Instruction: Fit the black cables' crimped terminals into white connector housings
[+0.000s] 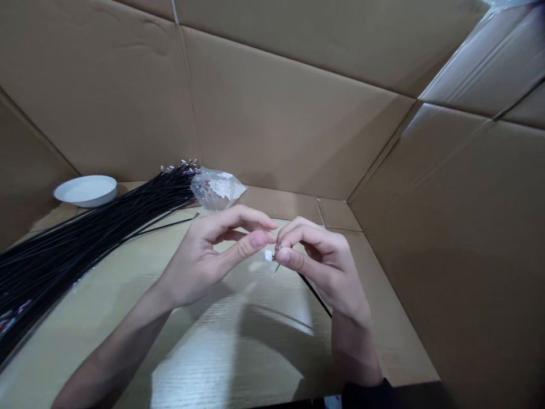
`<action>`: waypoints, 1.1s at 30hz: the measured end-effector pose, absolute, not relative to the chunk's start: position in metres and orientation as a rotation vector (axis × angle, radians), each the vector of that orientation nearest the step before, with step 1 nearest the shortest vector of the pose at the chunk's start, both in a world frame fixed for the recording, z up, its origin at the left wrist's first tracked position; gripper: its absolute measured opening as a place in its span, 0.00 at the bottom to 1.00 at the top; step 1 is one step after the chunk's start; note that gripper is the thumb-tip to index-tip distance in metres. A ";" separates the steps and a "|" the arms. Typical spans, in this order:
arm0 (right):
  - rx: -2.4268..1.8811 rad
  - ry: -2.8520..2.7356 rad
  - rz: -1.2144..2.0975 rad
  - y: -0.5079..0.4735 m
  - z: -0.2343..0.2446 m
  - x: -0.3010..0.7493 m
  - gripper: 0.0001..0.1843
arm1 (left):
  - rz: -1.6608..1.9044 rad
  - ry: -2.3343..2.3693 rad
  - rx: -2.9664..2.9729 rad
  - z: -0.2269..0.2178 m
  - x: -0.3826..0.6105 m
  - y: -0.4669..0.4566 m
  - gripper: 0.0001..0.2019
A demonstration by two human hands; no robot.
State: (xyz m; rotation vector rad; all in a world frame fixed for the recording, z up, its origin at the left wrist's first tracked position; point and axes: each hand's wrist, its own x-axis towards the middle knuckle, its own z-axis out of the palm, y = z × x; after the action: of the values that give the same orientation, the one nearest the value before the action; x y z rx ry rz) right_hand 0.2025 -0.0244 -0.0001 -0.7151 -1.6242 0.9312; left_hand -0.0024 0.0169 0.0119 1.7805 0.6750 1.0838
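Room lies between the right hand (327, 255) and the right wall (451, 227), while the back wall (276, 108) stands well beyond both hands. On the left, the bundle (106, 218) limits the space, one strand poking out toward the left hand (191, 264). The bench (114, 318) ends at a near edge below the right forearm.

The cable (315, 295) is at the right hand, its end pinched between thumb and fingers; it is black and thin, with fine wires, one greenish, and a white connector (268, 255) by the fingertips. The left hand curves beside it, thumb and index finger apart.

The bench is pale and glossy, crossed by shadows. At the back sit a white dish (87, 190) and a clear bag (217, 190) holding white pieces, by the bundle's tips. The walls are creased brown cardboard.
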 end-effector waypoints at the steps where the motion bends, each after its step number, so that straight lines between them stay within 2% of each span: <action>1: -0.717 -1.630 0.941 -0.024 -0.001 0.202 0.06 | 1.102 0.665 1.874 0.013 -0.004 0.017 0.03; 7: -0.784 -1.663 0.784 -0.023 -0.003 0.195 0.05 | 1.103 0.676 2.235 0.013 -0.009 0.018 0.03; 11: -0.840 -1.681 0.465 -0.024 -0.004 0.191 0.03 | 1.122 0.777 2.248 0.009 -0.008 0.015 0.03; 17: -0.800 -1.684 0.209 -0.024 -0.009 0.186 0.08 | 1.199 0.794 2.147 0.006 -0.001 0.011 0.06; 22: -0.817 -1.677 0.156 -0.022 -0.010 0.186 0.07 | 1.191 0.800 1.873 0.010 0.003 0.011 0.06; 29: -0.850 -1.652 0.150 -0.024 -0.006 0.189 0.07 | 0.962 0.749 1.546 0.012 0.000 0.017 0.04; 33: -0.876 -1.677 0.123 -0.027 -0.001 0.194 0.06 | 0.870 0.696 1.389 0.007 -0.001 0.022 0.05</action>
State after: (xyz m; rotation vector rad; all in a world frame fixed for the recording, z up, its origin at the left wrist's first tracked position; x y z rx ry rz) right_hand 0.1940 -0.0271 -0.0005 -0.8761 -1.6771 0.1232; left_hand -0.0005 0.0221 0.0070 1.3889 0.6964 0.8700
